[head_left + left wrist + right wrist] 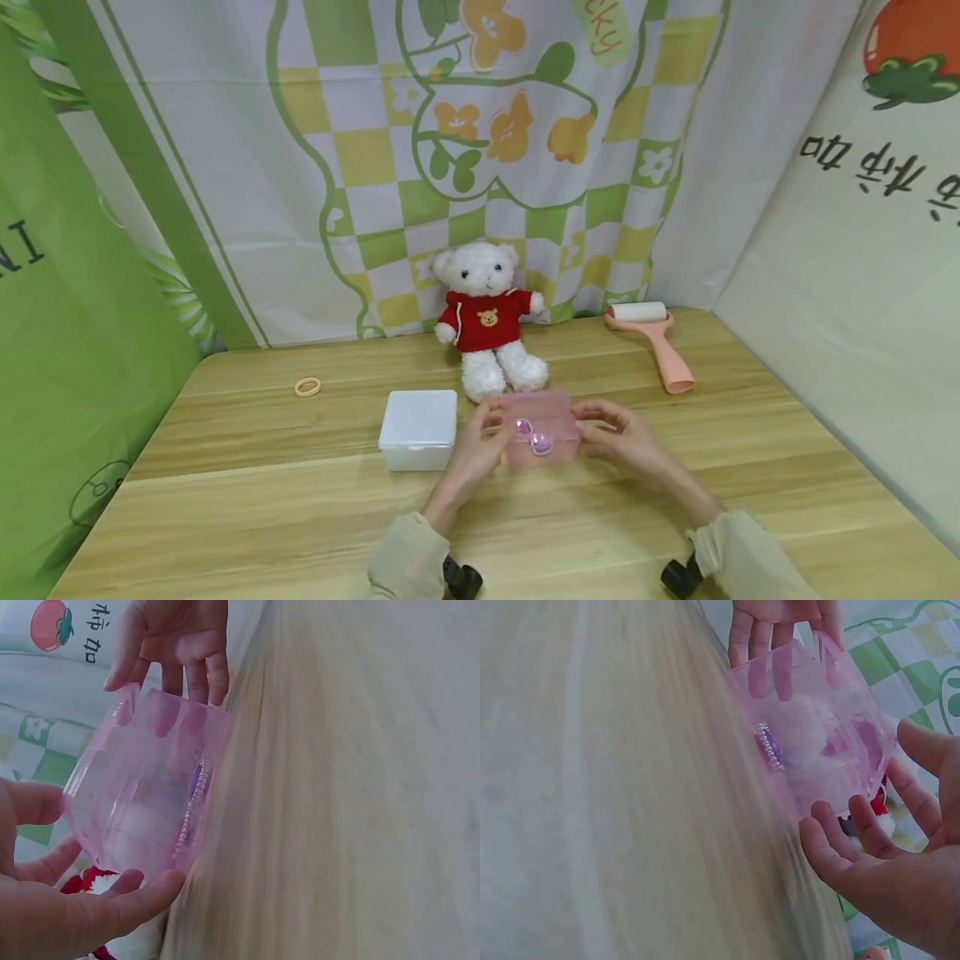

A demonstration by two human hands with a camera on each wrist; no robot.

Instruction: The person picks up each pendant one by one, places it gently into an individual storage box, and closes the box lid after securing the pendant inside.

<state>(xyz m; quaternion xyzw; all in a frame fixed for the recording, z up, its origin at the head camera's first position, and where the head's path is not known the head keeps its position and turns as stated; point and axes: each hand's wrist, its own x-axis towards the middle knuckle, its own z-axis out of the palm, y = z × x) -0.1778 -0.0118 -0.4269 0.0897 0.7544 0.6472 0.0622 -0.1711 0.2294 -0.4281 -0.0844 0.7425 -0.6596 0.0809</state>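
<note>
A clear pink plastic box (542, 408) stands near the middle of the table with its lid raised. Two purple gem pieces (542, 444) edged in small sparkling stones show at its front; whether they lie inside or are fixed to the wall, I cannot tell. My left hand (480, 442) holds the box's left end, with one fingertip at the lid and another at the lower edge in the left wrist view. At the right end, my right hand (626, 437) holds the box with curved fingers around its side and lid (866, 742).
Left of the pink box is a closed white box (420, 421). A white teddy bear (487, 321) in a red hoodie sits behind, against the patterned curtain. Back right lies a pink-handled lint roller (663, 354); a small tan ring (307, 387) lies back left.
</note>
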